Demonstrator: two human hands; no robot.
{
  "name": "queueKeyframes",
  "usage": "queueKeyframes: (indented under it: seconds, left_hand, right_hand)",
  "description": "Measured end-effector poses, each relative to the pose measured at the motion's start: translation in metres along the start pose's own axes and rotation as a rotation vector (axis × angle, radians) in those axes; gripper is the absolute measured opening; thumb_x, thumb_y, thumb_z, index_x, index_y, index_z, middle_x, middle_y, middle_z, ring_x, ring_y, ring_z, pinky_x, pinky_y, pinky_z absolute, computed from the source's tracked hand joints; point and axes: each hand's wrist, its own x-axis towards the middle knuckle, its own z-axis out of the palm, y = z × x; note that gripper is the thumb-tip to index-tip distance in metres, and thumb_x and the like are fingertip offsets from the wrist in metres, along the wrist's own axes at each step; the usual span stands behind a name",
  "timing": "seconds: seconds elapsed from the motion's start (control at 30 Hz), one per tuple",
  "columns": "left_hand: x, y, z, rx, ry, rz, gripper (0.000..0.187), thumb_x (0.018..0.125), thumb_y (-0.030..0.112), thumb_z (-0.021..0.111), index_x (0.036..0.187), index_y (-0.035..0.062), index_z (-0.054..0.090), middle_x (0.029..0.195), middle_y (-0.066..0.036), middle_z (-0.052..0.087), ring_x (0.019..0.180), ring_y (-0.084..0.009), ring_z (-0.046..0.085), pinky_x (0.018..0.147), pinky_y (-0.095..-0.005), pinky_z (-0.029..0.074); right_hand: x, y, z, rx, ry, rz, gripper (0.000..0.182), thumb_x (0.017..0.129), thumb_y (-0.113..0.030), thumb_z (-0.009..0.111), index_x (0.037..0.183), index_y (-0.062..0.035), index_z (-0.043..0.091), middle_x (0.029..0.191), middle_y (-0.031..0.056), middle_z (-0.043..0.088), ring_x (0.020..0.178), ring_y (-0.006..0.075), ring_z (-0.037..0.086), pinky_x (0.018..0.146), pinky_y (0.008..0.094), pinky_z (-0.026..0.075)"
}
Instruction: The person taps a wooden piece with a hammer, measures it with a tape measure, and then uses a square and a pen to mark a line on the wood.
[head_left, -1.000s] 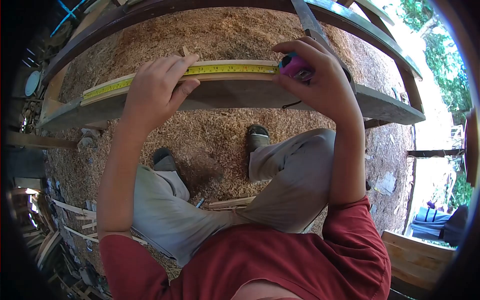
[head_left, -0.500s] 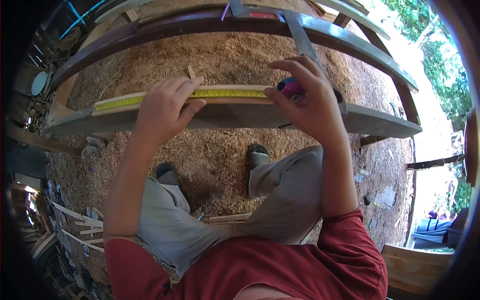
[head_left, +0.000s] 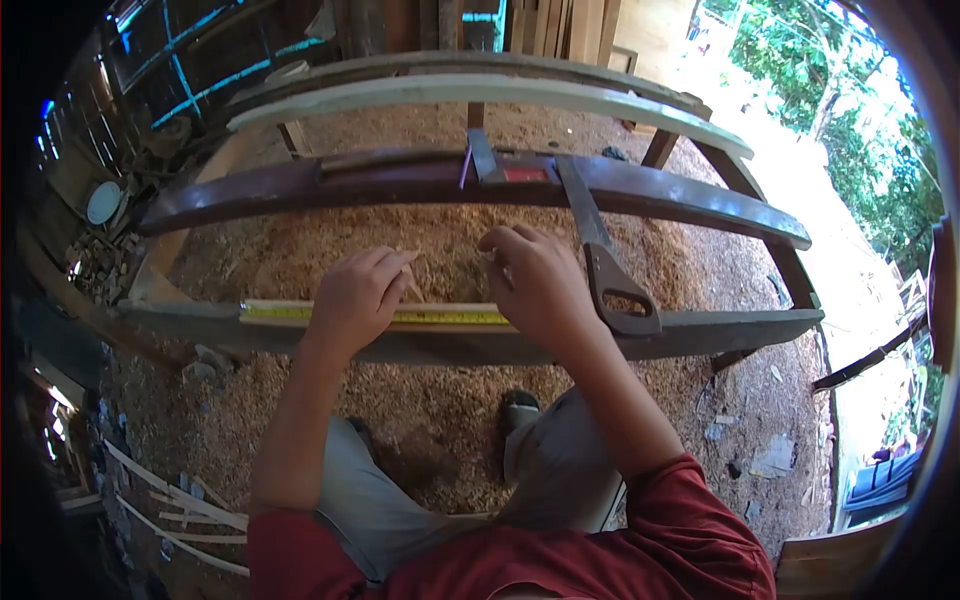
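My left hand (head_left: 362, 298) lies over a narrow wooden strip (head_left: 275, 305) on the near bench plank, thumb and fingers closed around strip and tape. The tape measure's yellow blade (head_left: 450, 316) runs along the strip beneath that hand; its case is out of sight, apparently behind my right wrist. My right hand (head_left: 540, 285) is raised just past the plank's far edge, its fingers bent and apart, with nothing visible in them. Right of it, a handsaw (head_left: 625, 295) leans across from the middle plank, its brown handle on the near one.
A metal square (head_left: 484, 160) and a thin purple stick (head_left: 465, 168) rest at the dark middle plank (head_left: 380, 185). The near plank (head_left: 720, 328) spans in front of my legs. Wood shavings (head_left: 440, 400) cover the ground, with thin wooden offcuts (head_left: 175, 490) at the lower left.
My right hand has left the purple tape case and moved left and forward. My left hand stays on the strip. The view has tilted up, showing more of the far planks.
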Motion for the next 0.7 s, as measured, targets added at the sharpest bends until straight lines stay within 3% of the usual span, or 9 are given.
queueKeyframes:
  seconds: [0.2,0.37,0.43,0.7]
  left_hand:
    - [0.016,-0.027,-0.009,-0.021,-0.019,-0.158,0.025,0.106,0.02,0.067,0.125,0.0089,0.078,0.117,-0.011,0.076,0.103,-0.0359,0.075,0.087,-0.0494,0.06]
    - [0.018,-0.036,-0.001,0.071,-0.005,-0.069,0.025,0.107,0.025,0.068,0.122,0.0073,0.078,0.113,-0.012,0.076,0.106,-0.0345,0.075,0.092,-0.049,0.061]
    - [0.018,-0.036,0.003,0.056,-0.029,-0.05,0.025,0.106,0.025,0.069,0.121,0.0073,0.078,0.116,-0.012,0.076,0.108,-0.0343,0.075,0.093,-0.0487,0.061]
    - [0.007,-0.026,0.007,-0.023,-0.068,0.009,0.027,0.105,0.028,0.071,0.123,0.0082,0.078,0.123,-0.013,0.076,0.111,-0.0369,0.075,0.095,-0.0508,0.061]
  right_hand:
    - [0.056,0.01,0.047,-0.059,-0.104,0.107,0.025,0.095,-0.016,0.073,0.117,-0.0041,0.07,0.109,0.0203,0.075,0.111,0.0427,0.073,0.097,0.054,0.057]
    - [0.079,0.02,0.082,-0.136,-0.127,0.127,0.032,0.093,-0.015,0.073,0.121,-0.0013,0.063,0.116,0.0251,0.073,0.11,0.0456,0.074,0.097,0.054,0.06]
    - [0.09,0.025,0.096,-0.189,-0.212,0.244,0.054,0.092,-0.025,0.079,0.137,-0.0038,0.06,0.122,0.0282,0.07,0.114,0.0482,0.072,0.102,0.0556,0.058]
    - [0.106,0.017,0.101,-0.264,-0.261,0.348,0.06,0.093,-0.027,0.08,0.143,-0.0041,0.055,0.13,0.0309,0.067,0.119,0.048,0.073,0.101,0.0551,0.061]
